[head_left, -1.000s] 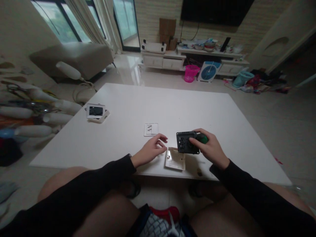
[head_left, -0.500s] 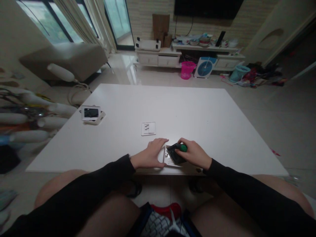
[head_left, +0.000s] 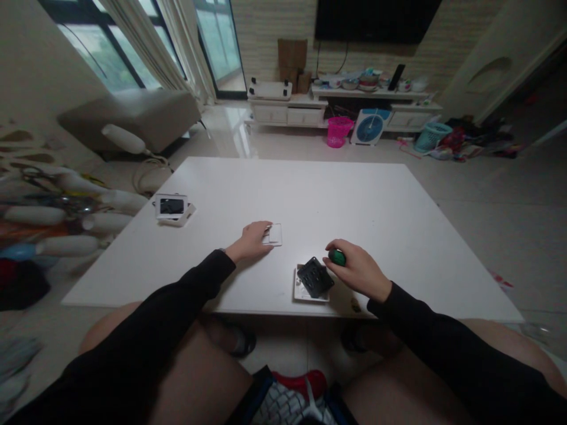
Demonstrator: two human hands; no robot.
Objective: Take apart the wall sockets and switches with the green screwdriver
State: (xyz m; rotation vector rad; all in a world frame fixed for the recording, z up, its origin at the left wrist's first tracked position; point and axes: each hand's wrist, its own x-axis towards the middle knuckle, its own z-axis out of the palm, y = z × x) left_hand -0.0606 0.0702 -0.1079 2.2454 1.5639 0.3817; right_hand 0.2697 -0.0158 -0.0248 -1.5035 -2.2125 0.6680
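Observation:
My left hand (head_left: pixel 251 241) reaches to a small white square plate (head_left: pixel 275 234) in the middle of the table. Its thumb and fingers are spread over the plate's left side, hiding part of it. My right hand (head_left: pixel 358 268) is closed round a screwdriver's green handle (head_left: pixel 337 257); its shaft cannot be made out. Just left of that hand, a black perforated part (head_left: pixel 315 277) lies askew on a shallow white square box (head_left: pixel 298 294) near the table's front edge. A small dark object (head_left: pixel 355 304) rests by the edge, below my right wrist.
On the left of the white table (head_left: pixel 345 189) sits a white-framed device with a dark screen (head_left: pixel 172 206), atop another white piece. Beyond the table are a pink basket (head_left: pixel 339 133), a blue fan (head_left: pixel 371 127) and a low cabinet (head_left: pixel 270 113). Several white-ended objects (head_left: pixel 66 245) crowd the left side.
My left hand has left the white box and moved up and left to the square plate. My right hand, with the screwdriver, has drawn back right from the black part. The view has shifted slightly.

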